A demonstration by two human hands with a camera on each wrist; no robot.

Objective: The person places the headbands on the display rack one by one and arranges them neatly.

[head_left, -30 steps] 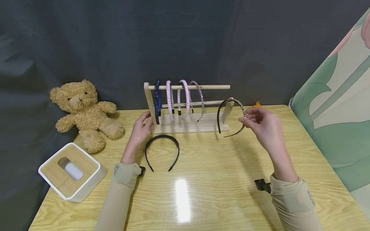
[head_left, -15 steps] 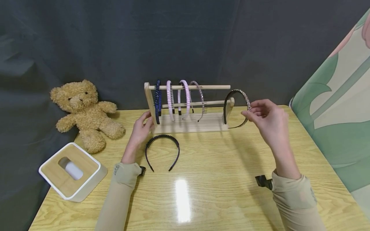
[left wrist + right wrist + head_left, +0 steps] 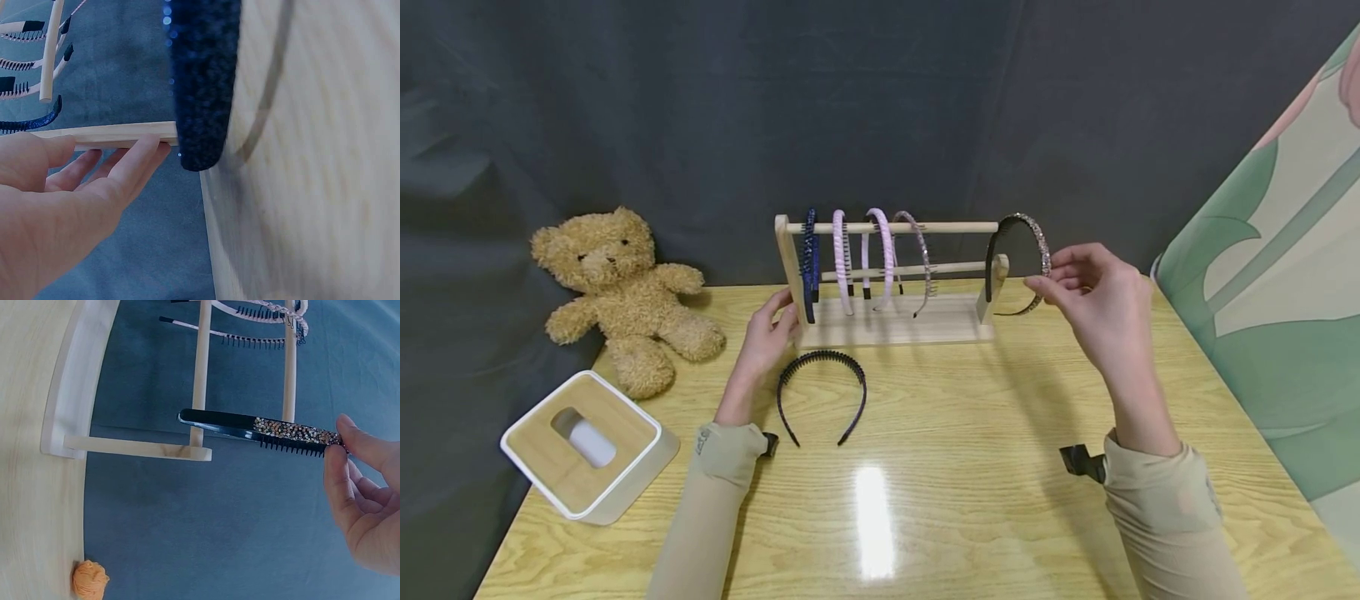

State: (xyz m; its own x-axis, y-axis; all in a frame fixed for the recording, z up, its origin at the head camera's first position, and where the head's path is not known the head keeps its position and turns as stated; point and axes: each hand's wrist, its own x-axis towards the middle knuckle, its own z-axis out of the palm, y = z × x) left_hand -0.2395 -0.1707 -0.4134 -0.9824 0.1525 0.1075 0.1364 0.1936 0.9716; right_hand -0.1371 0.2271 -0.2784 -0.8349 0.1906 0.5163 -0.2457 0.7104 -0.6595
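Observation:
My right hand [image 3: 1105,304] pinches a rhinestone-studded black headband [image 3: 1042,242] between thumb and fingertips. In the right wrist view, the headband [image 3: 287,430] has comb teeth inside and lies across the rod ends. My left hand [image 3: 763,337] holds the left upright [image 3: 112,132] of a wooden headband rack [image 3: 895,331], fingertips along its side. On the rack hang dark blue headbands [image 3: 808,258] at the left, then pink ones [image 3: 839,262] and a thin sparkly pink one [image 3: 922,258]. A black toothed headband [image 3: 822,356] lies on the table in front.
At the left sit a teddy bear [image 3: 643,308] and a white tissue box [image 3: 625,487] with a wooden lid. The right wrist view has a small orange object [image 3: 90,580] beyond the rack. A dark curtain [image 3: 880,108] stands behind the table [image 3: 970,483].
My right hand has raised the rhinestone headband and carried it slightly right, up to the free end of the upper rod. My left hand stays on the rack.

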